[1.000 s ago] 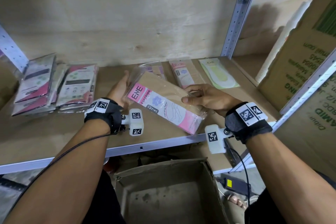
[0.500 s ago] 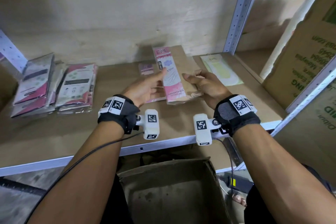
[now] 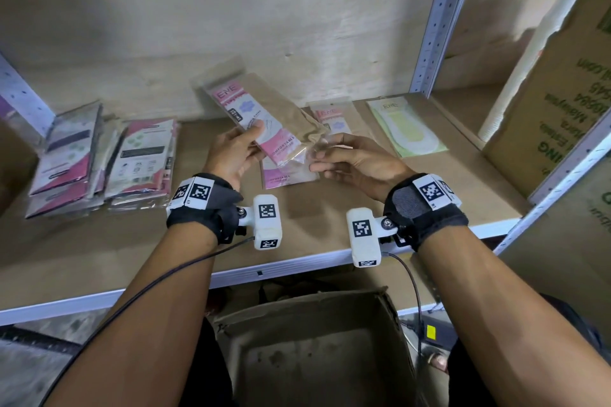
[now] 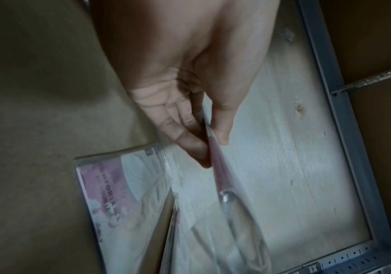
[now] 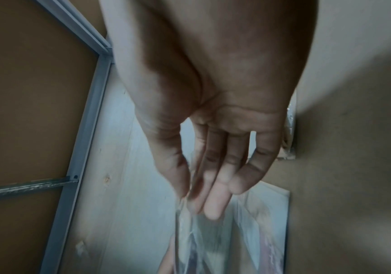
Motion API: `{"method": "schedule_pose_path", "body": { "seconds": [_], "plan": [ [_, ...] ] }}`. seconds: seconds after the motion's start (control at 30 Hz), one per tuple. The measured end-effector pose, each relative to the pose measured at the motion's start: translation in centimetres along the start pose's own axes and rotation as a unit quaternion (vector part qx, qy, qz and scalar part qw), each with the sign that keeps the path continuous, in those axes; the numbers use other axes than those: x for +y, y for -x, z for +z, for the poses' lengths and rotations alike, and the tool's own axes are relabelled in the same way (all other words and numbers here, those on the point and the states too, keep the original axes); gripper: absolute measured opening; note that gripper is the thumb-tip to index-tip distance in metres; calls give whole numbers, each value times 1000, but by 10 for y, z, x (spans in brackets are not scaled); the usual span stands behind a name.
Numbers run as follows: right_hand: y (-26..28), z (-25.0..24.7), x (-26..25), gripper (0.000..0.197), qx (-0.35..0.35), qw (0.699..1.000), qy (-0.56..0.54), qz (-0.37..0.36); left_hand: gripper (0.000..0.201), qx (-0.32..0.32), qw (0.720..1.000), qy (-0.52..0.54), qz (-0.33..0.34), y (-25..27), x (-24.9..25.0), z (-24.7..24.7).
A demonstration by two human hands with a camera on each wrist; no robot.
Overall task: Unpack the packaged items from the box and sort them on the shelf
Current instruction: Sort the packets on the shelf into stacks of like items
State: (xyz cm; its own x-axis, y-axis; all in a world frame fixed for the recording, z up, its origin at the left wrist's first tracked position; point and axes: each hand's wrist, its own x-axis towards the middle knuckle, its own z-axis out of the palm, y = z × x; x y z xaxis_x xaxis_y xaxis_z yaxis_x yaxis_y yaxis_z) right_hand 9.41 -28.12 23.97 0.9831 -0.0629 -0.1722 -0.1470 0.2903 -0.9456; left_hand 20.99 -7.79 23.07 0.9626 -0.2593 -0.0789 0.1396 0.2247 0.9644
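A pink-and-tan packet (image 3: 264, 112) in clear wrap is held tilted above the shelf board (image 3: 99, 241), its top leaning back and left. My left hand (image 3: 254, 142) pinches its near left edge between thumb and fingers; the left wrist view shows that hand (image 4: 211, 148) with the packet (image 4: 222, 176) edge-on. My right hand (image 3: 314, 158) pinches the crumpled clear wrap at its near right corner, and the right wrist view shows it (image 5: 190, 196) on the wrap (image 5: 190, 222). A matching packet (image 3: 287, 175) lies flat under the held one. The cardboard box (image 3: 314, 357) stands open below the shelf.
Two stacks of dark-and-pink packets (image 3: 66, 162) (image 3: 142, 158) lie at the shelf's left. Another pink packet (image 3: 334, 119) and a yellow-green one (image 3: 410, 129) lie at the back right. A large carton (image 3: 562, 92) stands beyond the steel upright (image 3: 436, 26).
The packet has lifted off the shelf and its top has swung to the left. Both hands now pinch its near end; before, they only flanked it.
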Motion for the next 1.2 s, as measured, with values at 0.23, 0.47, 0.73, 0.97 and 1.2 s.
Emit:
{"method": "schedule_pose_path", "body": {
  "seconds": [0.23,0.47,0.73,0.97,1.2],
  "plan": [
    [-1,3,7,11,35,998,38,-39,26,-33,998,-28,-40,4,1,0],
    [-2,3,8,11,8,999,-25,-20,24,-47,995,-87,-26,9,1,2],
    [1,-3,0,31,36,987,-144,66,30,-37,983,-171,48,10,0,11],
    [0,-20,1,42,41,998,-18,40,29,-65,974,-214,41,10,0,21],
    [0,-39,-1,42,97,995,-26,14,35,-227,955,-179,-60,14,-6,36]
  ]
}}
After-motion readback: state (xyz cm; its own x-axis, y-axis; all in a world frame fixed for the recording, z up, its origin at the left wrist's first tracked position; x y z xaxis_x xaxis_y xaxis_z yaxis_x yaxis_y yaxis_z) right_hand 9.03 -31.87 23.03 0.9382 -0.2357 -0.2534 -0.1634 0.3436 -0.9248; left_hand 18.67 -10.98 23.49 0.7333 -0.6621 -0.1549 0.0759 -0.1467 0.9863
